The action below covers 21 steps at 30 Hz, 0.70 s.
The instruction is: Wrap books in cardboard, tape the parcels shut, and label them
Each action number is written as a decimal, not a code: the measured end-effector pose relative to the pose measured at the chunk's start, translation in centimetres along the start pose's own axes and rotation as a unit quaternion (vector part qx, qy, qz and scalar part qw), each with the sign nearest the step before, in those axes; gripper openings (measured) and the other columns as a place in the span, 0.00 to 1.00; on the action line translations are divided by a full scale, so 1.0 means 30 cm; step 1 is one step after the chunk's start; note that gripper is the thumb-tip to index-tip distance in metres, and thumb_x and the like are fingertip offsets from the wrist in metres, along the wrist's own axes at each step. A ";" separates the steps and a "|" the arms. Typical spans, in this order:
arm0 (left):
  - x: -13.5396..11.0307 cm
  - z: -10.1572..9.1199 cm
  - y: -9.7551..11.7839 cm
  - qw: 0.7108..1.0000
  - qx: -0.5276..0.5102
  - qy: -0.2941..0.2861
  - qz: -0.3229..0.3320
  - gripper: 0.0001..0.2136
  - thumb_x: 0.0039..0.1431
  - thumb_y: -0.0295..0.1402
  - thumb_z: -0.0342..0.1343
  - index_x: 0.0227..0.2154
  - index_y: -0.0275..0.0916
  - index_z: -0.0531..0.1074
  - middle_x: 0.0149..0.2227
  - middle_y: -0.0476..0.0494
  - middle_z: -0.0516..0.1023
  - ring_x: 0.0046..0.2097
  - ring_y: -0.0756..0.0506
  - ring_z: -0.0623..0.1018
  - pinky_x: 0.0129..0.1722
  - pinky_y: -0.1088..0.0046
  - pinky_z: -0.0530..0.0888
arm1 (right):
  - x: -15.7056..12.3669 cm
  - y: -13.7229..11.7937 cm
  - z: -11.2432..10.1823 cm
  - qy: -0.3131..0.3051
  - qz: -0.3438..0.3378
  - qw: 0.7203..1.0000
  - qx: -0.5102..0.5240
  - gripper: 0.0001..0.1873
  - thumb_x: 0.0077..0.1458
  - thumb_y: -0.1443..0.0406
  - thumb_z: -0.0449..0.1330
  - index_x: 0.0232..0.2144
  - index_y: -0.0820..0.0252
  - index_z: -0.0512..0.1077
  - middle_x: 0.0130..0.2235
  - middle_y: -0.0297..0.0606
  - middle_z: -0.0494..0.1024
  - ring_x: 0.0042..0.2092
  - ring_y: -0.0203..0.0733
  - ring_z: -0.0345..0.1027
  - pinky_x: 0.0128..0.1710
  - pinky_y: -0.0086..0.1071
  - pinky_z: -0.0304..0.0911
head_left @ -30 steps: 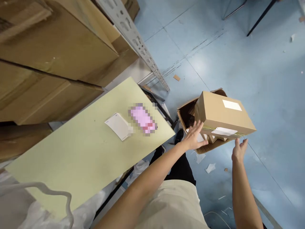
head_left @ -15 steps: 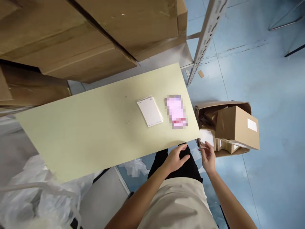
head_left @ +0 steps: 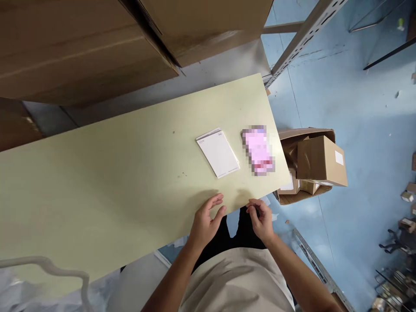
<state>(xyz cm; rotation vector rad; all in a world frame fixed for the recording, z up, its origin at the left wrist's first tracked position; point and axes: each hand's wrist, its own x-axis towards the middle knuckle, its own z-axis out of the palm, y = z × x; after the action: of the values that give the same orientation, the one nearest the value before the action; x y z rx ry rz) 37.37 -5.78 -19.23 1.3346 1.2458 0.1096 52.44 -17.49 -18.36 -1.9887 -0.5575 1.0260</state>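
Observation:
At the near edge of the pale yellow table (head_left: 130, 173), my left hand (head_left: 204, 223) is open, with thumb and fingers apart and nothing between them. To its right, my right hand (head_left: 262, 220) hovers by the same edge. Its fingers are loosely curled, a gap shows between them and the thumb, and I see nothing held. Beyond my hands lies a small stack of white printed cards (head_left: 218, 154), slightly fanned at the far end. Right of the stack, a pixelated pink phone-like object (head_left: 259, 151) lies near the table's right end. Neither hand touches the cards or the pink object.
A large open carton (head_left: 300, 132) holding smaller boxes (head_left: 312, 158) stands on the blue floor at right. Big cardboard boxes (head_left: 208, 30) rest on a shelf behind the table, beside a slotted metal post (head_left: 302, 41). A grey tube (head_left: 42, 262) crosses the lower left.
Both hands have moved left, away from the carton, to the table's near edge. The view has shifted, showing the table and cards closer. The cards and pink object stay on the table.

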 end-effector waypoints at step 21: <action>-0.040 0.107 0.040 0.985 0.099 0.118 -0.075 0.18 0.59 0.44 0.52 0.47 0.39 0.71 0.45 0.38 0.80 0.45 0.41 0.80 0.46 0.61 0.77 | 0.142 -0.054 -0.037 -0.283 -0.018 0.957 -0.056 0.15 0.58 0.63 0.56 0.48 0.55 0.69 0.38 0.38 0.79 0.33 0.38 0.73 0.36 0.34 0.71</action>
<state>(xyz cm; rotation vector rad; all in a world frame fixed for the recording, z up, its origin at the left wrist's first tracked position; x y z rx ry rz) 39.85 -8.32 -18.39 1.4214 1.5884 0.0383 55.75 -14.17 -18.62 -1.7564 -0.9701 1.5808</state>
